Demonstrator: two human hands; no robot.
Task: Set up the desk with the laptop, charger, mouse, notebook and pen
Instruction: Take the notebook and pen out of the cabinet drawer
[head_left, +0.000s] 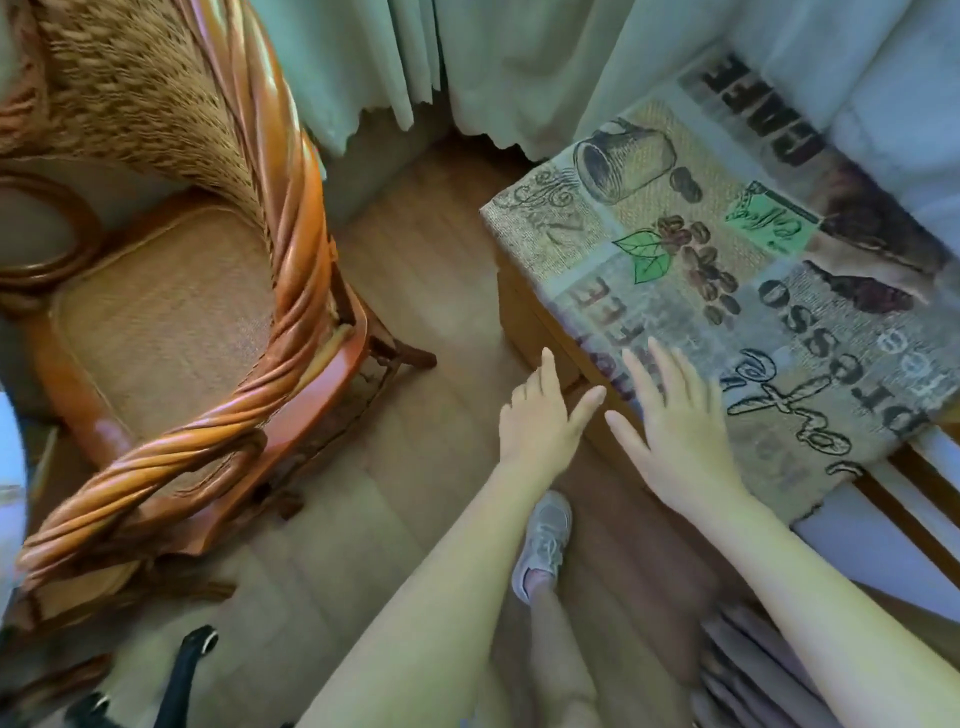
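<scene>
Right now I hold both hands out flat, grip released: left hand (540, 415) beside the surface (769, 291) edge, right hand (675, 421) over its patterned cloth.

A small wooden desk (524, 306) stands at right, its top covered by a coffee-themed printed cloth (727, 291) with beans, leaves and lettering, reaching the near edge.

arms: bare, no sleeves showing
left hand (540, 415): bare, no rings
right hand (675, 431): bare, no rings
shoe (543, 545): grey laced trainer
leg: bare
</scene>
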